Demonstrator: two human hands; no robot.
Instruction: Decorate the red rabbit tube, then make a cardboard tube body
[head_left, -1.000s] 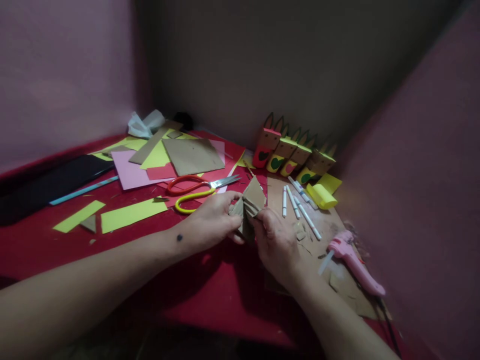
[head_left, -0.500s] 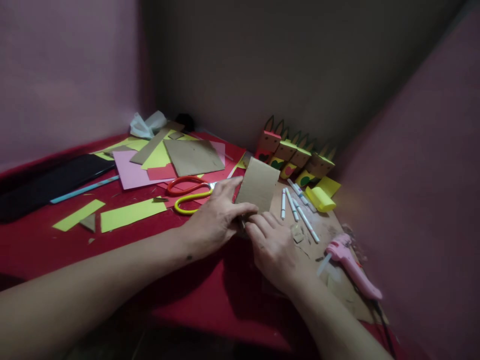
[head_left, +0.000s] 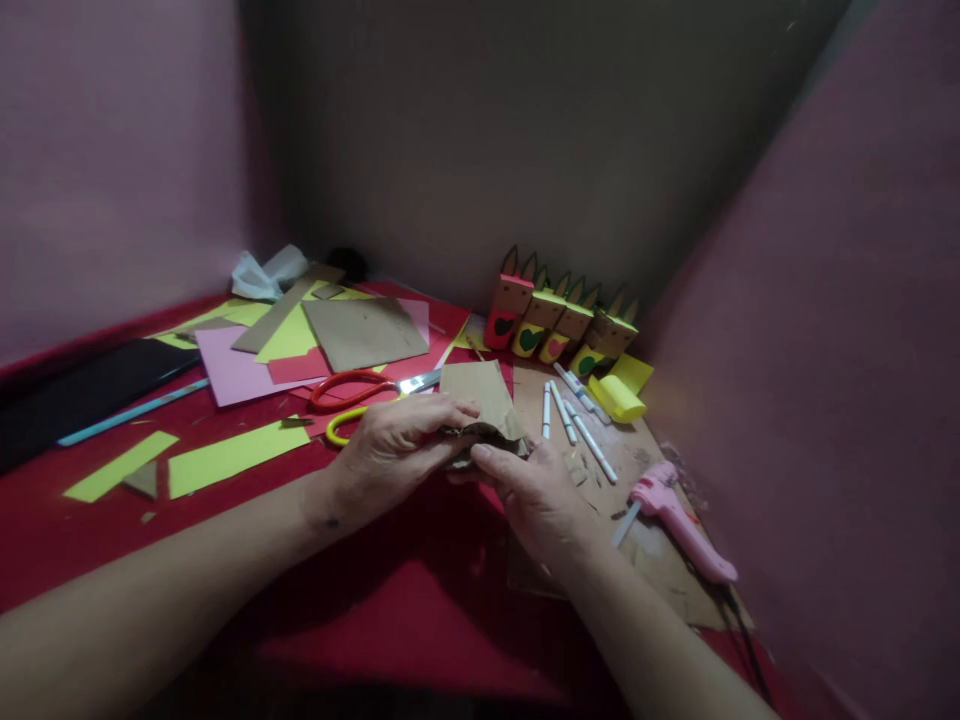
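Note:
Between my two hands is a piece of cardboard (head_left: 480, 392), its near edge bent and peeled into a ragged dark layer. My left hand (head_left: 401, 435) grips its left side with the fingers over the top. From the right, my right hand (head_left: 536, 490) pinches the torn edge, thumb uppermost. Scissors (head_left: 352, 392) with one red and one yellow handle loop lie just beyond my left hand, partly covered by it. Several white markers (head_left: 589, 440) rest beyond my right hand on a cardboard sheet (head_left: 664, 570).
A pink glue gun (head_left: 682, 520) with its cord lies at the right. Small cardboard figures (head_left: 551, 320) with hearts stand at the back, near a yellow paper roll (head_left: 619, 397). Coloured paper (head_left: 232, 458), a cardboard piece (head_left: 366, 333) and a blue pencil-like stick (head_left: 135, 412) spread leftward.
The cardboard has tipped lower and away, and its near edge now shows bent and torn. My right hand has turned thumb-up. The view has shifted slightly.

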